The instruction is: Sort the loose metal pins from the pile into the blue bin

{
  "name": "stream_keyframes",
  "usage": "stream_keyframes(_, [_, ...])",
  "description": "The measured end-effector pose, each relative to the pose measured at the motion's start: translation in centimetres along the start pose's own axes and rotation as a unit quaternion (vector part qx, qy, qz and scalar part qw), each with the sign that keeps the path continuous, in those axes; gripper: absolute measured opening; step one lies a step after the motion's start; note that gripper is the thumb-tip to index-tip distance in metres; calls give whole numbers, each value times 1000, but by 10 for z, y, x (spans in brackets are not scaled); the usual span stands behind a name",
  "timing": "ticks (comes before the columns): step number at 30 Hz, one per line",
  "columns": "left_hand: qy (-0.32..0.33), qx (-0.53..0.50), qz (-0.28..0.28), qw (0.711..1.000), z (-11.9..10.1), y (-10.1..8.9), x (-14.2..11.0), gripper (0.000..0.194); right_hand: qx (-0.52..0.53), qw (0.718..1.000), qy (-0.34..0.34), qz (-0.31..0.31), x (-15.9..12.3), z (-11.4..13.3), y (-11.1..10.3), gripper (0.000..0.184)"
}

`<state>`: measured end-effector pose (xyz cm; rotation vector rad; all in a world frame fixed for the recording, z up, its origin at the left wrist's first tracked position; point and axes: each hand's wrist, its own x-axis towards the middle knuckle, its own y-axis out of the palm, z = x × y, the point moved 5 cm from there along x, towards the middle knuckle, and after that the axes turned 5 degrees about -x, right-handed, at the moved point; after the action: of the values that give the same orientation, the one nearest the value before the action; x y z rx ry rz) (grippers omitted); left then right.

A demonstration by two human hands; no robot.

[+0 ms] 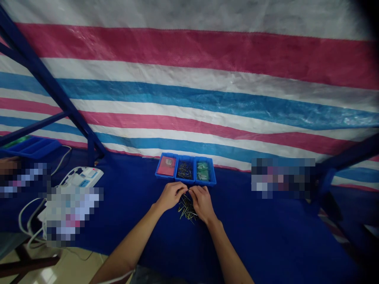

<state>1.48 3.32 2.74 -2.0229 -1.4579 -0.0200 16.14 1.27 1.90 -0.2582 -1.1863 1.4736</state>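
My left hand (171,195) and my right hand (203,202) meet fingertip to fingertip above the blue tabletop. Both are closed in a pinch; whatever lies between the fingertips is too small to make out. Just below and between them is a loose pile of thin metal screws or nails (187,210), some brassy, some dark. Beyond the hands stands a blue tray (175,179) with three compartments. Its left one has a red bottom with a small pale item (168,161), the middle one holds dark screws or nails (185,169), and the right one has pale slender pieces (203,170) over green.
At left lie a white power strip (84,177) and white cables (29,221). Farther left, another person's hand (8,163) is near a second blue tray (32,146). Blue frame bars (56,86) flank the table, a striped sheet (189,94) hangs behind, and some patches are blurred.
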Motion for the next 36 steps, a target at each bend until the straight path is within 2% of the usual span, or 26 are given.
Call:
stream_keyframes(16, [-8, -15, 0, 1000, 4, 1, 0, 22, -11, 1000, 17, 8, -1, -2, 3, 41])
stream_keyframes(18, [-11, -12, 0, 1000, 4, 1, 0, 22, 7, 1000, 23, 6, -1, -3, 2, 39])
stream_keyframes(24, [-22, -8, -4, 1000, 5, 0, 0, 20, 65, 997, 28, -27, -1, -5, -1, 13])
stream_keyframes(36, [-19, -10, 1, 1000, 4, 0, 1, 21, 63, 997, 12, -44, 0, -3, -5, 22])
